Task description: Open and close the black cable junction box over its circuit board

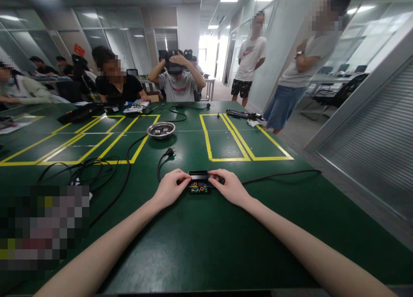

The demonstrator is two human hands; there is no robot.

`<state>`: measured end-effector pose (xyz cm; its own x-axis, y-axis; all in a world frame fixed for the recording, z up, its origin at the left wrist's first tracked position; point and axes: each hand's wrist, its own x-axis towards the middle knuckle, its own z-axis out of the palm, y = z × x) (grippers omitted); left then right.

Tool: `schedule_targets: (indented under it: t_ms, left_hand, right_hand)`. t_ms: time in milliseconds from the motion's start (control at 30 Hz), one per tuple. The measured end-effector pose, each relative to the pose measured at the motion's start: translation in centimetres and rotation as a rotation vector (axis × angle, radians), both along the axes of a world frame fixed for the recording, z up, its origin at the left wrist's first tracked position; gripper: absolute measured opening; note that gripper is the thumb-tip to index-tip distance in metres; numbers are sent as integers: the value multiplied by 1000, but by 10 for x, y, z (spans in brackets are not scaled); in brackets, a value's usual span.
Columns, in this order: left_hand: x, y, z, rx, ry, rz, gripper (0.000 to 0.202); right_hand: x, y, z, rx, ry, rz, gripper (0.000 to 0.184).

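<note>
A: In the head view, where does the black case (199,180) sit relative to each grip?

B: Right between them. The left hand (172,186) meets its left edge and the right hand (228,186) meets its right edge, both near the upper part.

A: And how does each grip stand?

B: The left one pinches the case between thumb and fingertips. The right one does the same on its own side, with the other fingers curled under and partly hidden.

A: Is the case open?

B: Yes, a circuit board (199,187) with ring-shaped coils shows in the half nearer the person, while the dark, shiny half lies beyond it. I can't tell whether the case rests on the green desk (180,254) or hangs just over it.

A: What lies close by?

B: A black plug (168,152) is just beyond the left hand, its cord curving down behind that hand. A black cable (280,175) runs from behind the right hand toward the right edge of the desk.

A: Farther off?

B: A metal bowl (161,137) with small metal parts in it stands past the plug. Yellow tape (230,159) marks out boxes on both sides, and across the desk a person in a grey shirt (178,89) has both arms raised to the head.
</note>
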<state>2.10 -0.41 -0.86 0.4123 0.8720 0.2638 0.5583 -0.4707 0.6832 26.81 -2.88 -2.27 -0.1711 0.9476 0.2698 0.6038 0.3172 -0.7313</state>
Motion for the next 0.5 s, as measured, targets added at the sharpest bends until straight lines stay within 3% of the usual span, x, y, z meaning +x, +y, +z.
schedule_targets:
  t_ms: [200,367,500]
  left_hand:
    - [1,0,0,-5,-30,-14,23]
    - [1,1,-1,-40,-56,-1,21]
    - [-1,1,-1,-153,-153,53,25]
  right_hand:
    - [-4,3,-3,-172,356,-32,25]
    - [-3,11,-12,-187,399,0,41]
    - [-6,16,-15,-210,391,-1,41]
